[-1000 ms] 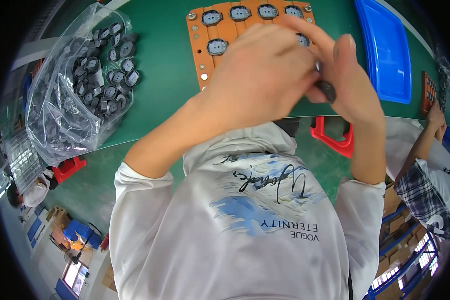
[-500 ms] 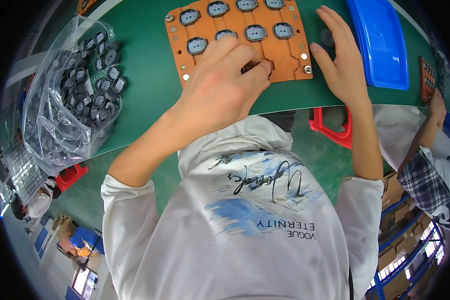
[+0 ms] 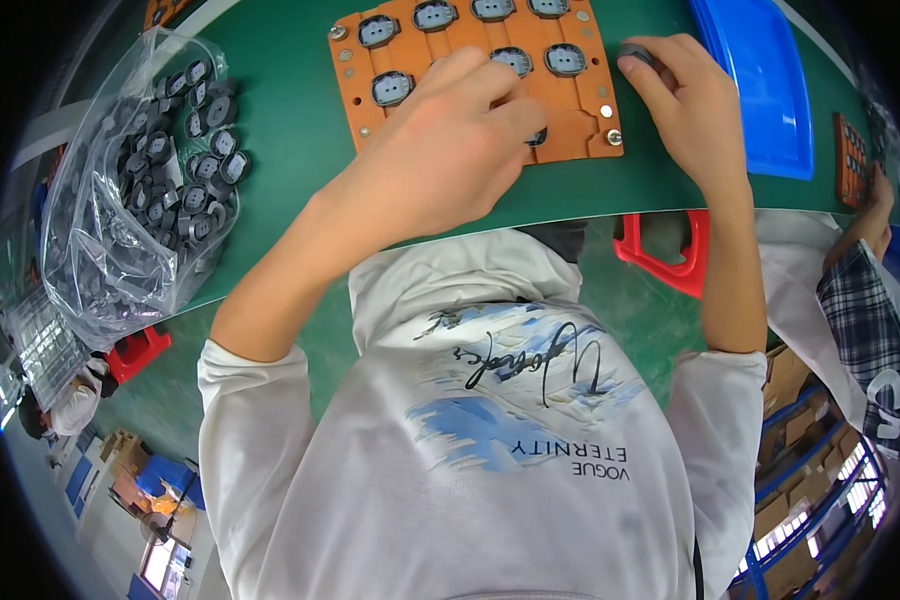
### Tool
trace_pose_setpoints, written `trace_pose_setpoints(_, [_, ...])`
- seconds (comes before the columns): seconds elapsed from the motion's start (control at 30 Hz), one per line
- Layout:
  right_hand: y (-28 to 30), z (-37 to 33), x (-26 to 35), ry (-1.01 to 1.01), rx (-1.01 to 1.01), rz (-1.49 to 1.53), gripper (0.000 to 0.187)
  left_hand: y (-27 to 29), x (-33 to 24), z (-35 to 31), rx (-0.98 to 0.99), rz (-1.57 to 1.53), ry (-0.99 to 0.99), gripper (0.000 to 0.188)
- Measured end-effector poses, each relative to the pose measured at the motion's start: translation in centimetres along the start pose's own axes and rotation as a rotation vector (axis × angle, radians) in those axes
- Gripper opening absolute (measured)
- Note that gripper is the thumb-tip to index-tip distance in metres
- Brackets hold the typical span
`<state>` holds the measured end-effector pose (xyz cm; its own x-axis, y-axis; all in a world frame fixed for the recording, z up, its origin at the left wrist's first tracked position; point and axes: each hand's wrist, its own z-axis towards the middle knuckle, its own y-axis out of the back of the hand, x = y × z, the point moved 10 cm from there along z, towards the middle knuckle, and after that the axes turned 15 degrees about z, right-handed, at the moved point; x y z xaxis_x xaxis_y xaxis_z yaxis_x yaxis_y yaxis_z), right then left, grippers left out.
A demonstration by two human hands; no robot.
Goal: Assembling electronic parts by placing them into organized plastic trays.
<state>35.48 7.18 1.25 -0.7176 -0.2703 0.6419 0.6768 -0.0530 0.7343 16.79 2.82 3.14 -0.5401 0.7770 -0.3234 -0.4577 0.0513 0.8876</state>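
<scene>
An orange fixture plate (image 3: 450,62) lies on the green table, with several round grey plastic parts (image 3: 564,59) seated in its recesses. My left hand (image 3: 460,130) is over its near rows, fingers curled down and closed at another grey plastic part (image 3: 537,137) that peeks out under the fingertips; the thumb is mostly hidden. Just right of the plate, my right hand (image 3: 685,105) pinches a dark grey round part (image 3: 635,53) between thumb and fingers.
A clear plastic bag (image 3: 80,235) of loose grey parts (image 3: 155,165) lies at the left. Blue trays (image 3: 760,90) stand at the right. Beyond them a co-worker's hand (image 3: 876,205) is at another orange plate (image 3: 852,160). Below the table edge is a red stool (image 3: 670,265).
My right hand has closed on the round part that lay beside the plate. My left hand has shifted slightly left, uncovering a grey part at the plate's near row.
</scene>
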Motion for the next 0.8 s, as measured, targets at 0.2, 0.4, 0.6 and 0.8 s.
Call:
trace_pose_setpoints(0.2, [-1.3,-0.9,-2.0,-0.221,0.090,0.062,0.033,-0.2,0.2,0.4,0.080,0.058,0.053,0.029])
trace_pose_setpoints(0.4, [1.1,-1.9,1.5,0.006,-0.280,-0.109,0.038,-0.5,0.1,1.0,0.126,0.112,0.058,0.029])
trace_pose_setpoints(0.6, [-0.6,-0.1,-1.1,-0.280,-0.002,-0.086,0.038,0.1,0.0,0.3,-0.028,0.034,0.020,0.024])
trace_pose_setpoints(0.8, [0.5,0.1,1.6,-0.045,0.002,0.018,0.029,-0.1,-0.9,0.9,-0.023,0.168,0.015,0.019])
